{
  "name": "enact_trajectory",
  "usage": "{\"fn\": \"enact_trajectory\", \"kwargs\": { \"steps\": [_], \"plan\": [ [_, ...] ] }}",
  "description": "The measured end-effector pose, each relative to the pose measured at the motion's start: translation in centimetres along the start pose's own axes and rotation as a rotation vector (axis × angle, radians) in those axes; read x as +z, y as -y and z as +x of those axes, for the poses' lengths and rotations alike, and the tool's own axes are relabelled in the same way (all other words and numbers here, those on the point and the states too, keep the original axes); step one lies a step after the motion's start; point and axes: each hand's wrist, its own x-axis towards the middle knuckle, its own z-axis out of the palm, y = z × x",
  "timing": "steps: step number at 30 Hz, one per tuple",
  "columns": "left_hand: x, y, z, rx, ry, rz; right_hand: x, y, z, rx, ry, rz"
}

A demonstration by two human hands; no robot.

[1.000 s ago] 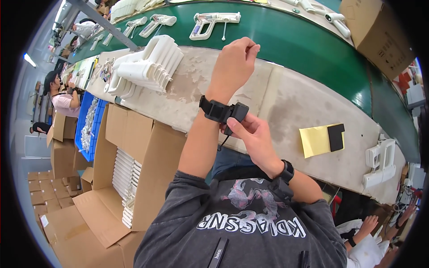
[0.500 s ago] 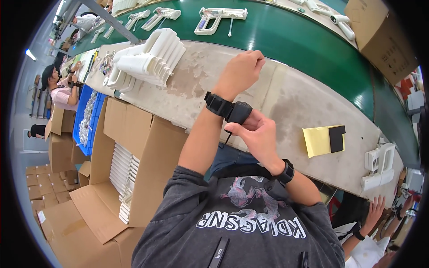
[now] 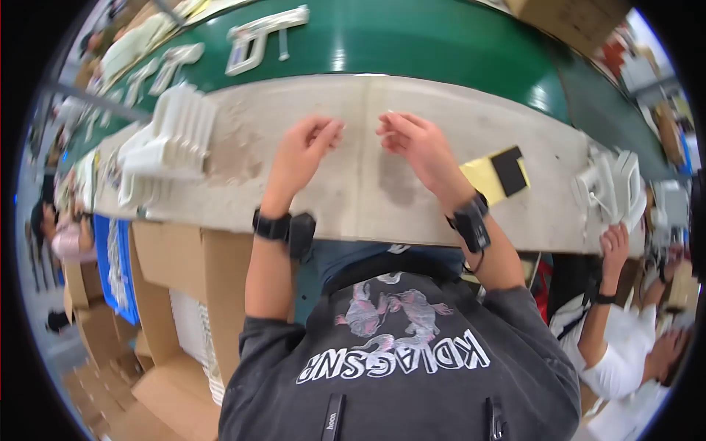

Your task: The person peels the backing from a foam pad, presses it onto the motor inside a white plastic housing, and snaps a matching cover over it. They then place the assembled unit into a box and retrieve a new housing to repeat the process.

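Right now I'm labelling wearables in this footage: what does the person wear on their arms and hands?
Both hands are bare, no gloves. The left hand has a black wrist strap carrying a small black box. The right hand has a similar black strap and box with a thin cable. Dark grey sleeves are pushed up above the forearms.

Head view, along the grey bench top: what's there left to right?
Stack of white plastic parts → left hand → right hand → yellow pad with black block → white plastic parts at the right end.
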Motion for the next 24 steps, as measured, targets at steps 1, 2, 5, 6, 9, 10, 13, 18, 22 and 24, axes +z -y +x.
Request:
{"fn": "enact_trajectory", "kwargs": {
  "steps": [1, 2, 5, 6, 9, 10, 13, 18, 22, 24],
  "plan": [
    [1.1, 0.2, -0.9, -0.007, 0.008, -0.029, -0.5, 0.2, 1.1, 0.029, -0.03, 0.152],
    [2.3, 0.6, -1.6, -0.016, 0.021, -0.06, -1.6, 0.2, 2.1, 0.008, -0.072, 0.155],
    [6.6, -1.2, -4.1, 0.069, 0.191, -0.068, -2.3, 0.0, 3.7, 0.053, -0.074, 0.337],
    [7.9, -1.9, -4.6, 0.094, 0.288, -0.059, -2.1, 0.1, 3.9, 0.033, -0.105, 0.299],
    [10.8, -3.3, -6.1, 0.22, 0.292, -0.127, 0.6, 0.9, 4.1, -0.049, -0.127, 0.178],
    [11.2, -3.0, -6.3, 0.219, 0.29, -0.121, 1.5, 0.9, 4.3, -0.108, -0.133, 0.092],
    [12.4, -1.2, -6.7, 0.114, 0.1, -0.165, 2.8, 1.1, 5.6, -0.263, -0.223, 0.027],
    [13.5, -1.0, -6.6, 0.197, -0.039, -0.177, 3.5, 0.8, 8.0, -0.431, -0.337, -0.046],
    [14.0, -0.9, -6.7, 0.18, -0.178, -0.241, 5.5, 1.1, 7.7, -0.585, -0.402, -0.271],
    [14.2, -0.5, -6.6, 0.203, -0.226, -0.248, 6.1, 1.4, 7.7, -0.622, -0.407, -0.317]
  ]
}}
